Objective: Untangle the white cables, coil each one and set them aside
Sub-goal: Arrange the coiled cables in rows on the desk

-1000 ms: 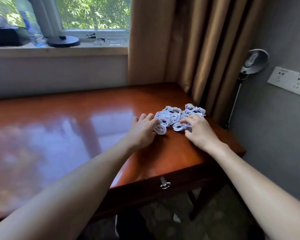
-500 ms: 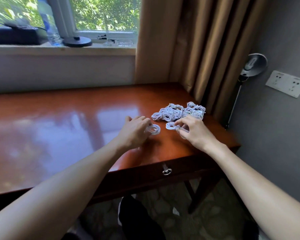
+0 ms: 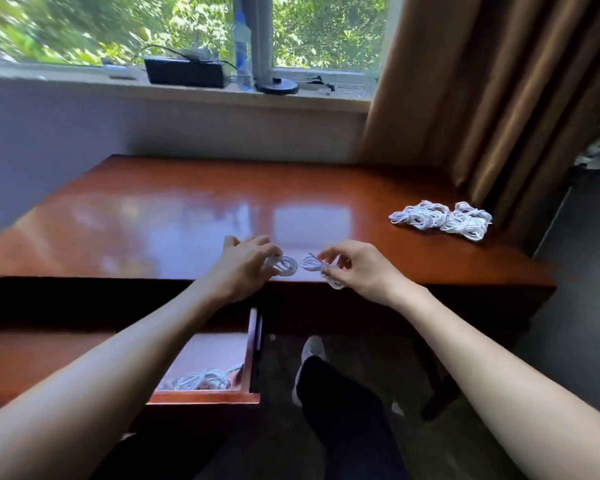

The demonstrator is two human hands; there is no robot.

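Over the front edge of the wooden desk [image 3: 194,216], my left hand [image 3: 246,263] pinches one small white coiled cable [image 3: 286,265]. Right beside it, my right hand [image 3: 357,268] pinches a second white coiled cable [image 3: 314,265], whose loose end hangs below the fingers. The two coils almost touch between my hands. A pile of several white coiled cables [image 3: 442,220] lies at the desk's far right. More white cable [image 3: 201,379] lies loose in an open drawer [image 3: 205,398] under the desk, partly hidden by my left forearm.
Brown curtains [image 3: 482,98] hang at the back right. A windowsill holds a black box [image 3: 184,72], a plastic bottle [image 3: 241,46] and a round lamp base [image 3: 276,86]. A leg in dark trousers and a white shoe [image 3: 312,351] are below the desk edge.
Both hands have left the pile at the right, each carrying one coil, and now hold them over the desk's front edge. The view has swung left, and an open drawer now shows.
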